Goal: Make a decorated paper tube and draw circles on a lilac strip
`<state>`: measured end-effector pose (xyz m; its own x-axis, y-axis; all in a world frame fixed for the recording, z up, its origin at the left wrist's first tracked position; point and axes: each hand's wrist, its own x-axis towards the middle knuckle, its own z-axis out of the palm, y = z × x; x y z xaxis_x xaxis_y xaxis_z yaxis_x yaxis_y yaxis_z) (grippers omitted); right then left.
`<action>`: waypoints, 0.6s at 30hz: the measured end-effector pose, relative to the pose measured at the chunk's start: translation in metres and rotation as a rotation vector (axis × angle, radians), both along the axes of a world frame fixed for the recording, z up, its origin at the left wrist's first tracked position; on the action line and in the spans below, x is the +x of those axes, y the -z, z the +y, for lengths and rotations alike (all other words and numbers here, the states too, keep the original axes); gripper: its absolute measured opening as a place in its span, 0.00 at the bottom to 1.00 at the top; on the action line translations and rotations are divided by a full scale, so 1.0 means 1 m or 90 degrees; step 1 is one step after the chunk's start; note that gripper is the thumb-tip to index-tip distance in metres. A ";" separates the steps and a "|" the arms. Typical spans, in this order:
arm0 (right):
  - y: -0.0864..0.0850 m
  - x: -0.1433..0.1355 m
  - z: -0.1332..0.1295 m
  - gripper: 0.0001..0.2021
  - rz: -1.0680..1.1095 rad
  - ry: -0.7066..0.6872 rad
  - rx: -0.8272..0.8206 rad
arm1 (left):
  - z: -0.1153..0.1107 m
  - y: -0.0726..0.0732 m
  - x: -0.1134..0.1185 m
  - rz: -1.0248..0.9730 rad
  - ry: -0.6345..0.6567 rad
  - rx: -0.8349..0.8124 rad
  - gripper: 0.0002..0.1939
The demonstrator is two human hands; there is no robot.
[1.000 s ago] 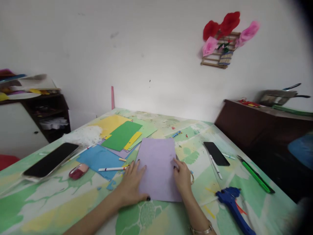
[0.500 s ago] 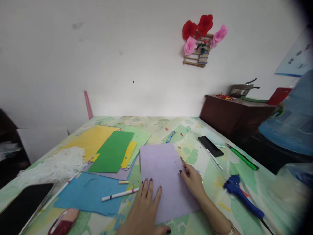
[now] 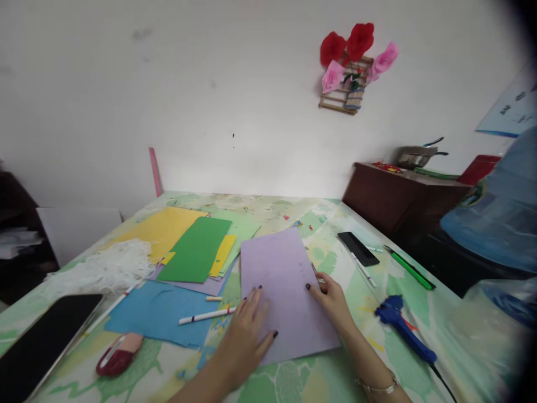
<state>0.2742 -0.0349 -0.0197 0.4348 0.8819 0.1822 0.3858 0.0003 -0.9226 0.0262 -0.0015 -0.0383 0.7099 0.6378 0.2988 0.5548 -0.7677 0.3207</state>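
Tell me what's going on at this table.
A person's left hand lies spread on a purple sheet of paper, while the right hand is at its right edge, holding what look like scissors, mostly hidden. What shows of the sheet looks whole. Blue paper and green paper lie to the left; a blue glue gun lies to the right.

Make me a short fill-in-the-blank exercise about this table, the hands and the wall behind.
1. The left hand and right hand are both at a sheet of paper coloured ____.
2. The glue gun has a body coloured ____.
3. The flowers on the wall are red and ____.
4. A bracelet circles the ____ wrist.

Missing words: purple; blue; pink; right.
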 end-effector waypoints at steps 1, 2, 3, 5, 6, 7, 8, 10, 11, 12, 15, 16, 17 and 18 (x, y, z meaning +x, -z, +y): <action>0.000 0.001 0.000 0.18 0.015 -0.005 -0.001 | 0.003 0.002 -0.001 -0.069 -0.025 0.006 0.25; 0.000 0.002 -0.001 0.18 0.029 -0.009 0.001 | 0.007 0.003 -0.002 -0.142 -0.055 0.004 0.25; 0.000 0.003 -0.001 0.18 0.043 -0.011 0.006 | 0.011 0.003 -0.004 -0.217 -0.091 -0.011 0.26; 0.002 0.004 0.000 0.21 0.069 -0.009 0.017 | 0.020 0.002 -0.007 -0.356 -0.142 -0.100 0.31; 0.003 0.004 0.000 0.22 0.081 -0.008 0.021 | 0.024 0.000 -0.008 -0.424 -0.154 -0.195 0.35; 0.005 0.004 0.001 0.23 0.090 -0.006 0.024 | 0.028 -0.003 -0.009 -0.488 -0.148 -0.328 0.39; 0.007 0.004 0.001 0.24 0.095 -0.004 0.026 | 0.031 -0.005 -0.010 -0.543 -0.136 -0.464 0.42; 0.010 0.003 0.002 0.24 0.095 0.002 0.032 | 0.034 -0.012 -0.012 -0.569 -0.091 -0.641 0.42; 0.011 0.002 0.002 0.24 0.088 0.006 0.038 | 0.035 -0.015 -0.012 -0.563 -0.075 -0.678 0.40; 0.010 0.001 0.002 0.24 0.078 0.013 0.046 | 0.035 -0.018 -0.013 -0.553 -0.066 -0.691 0.37; 0.000 -0.005 -0.001 0.21 0.035 0.046 0.094 | 0.041 -0.025 -0.022 -0.570 -0.100 -0.650 0.33; -0.008 -0.007 -0.005 0.20 0.021 0.060 0.117 | 0.046 -0.026 -0.028 -0.590 -0.127 -0.619 0.33; -0.017 -0.011 -0.010 0.19 0.009 0.075 0.140 | 0.052 -0.027 -0.035 -0.610 -0.158 -0.582 0.34; -0.027 -0.015 -0.018 0.17 -0.002 0.079 0.165 | 0.059 -0.028 -0.044 -0.627 -0.191 -0.543 0.34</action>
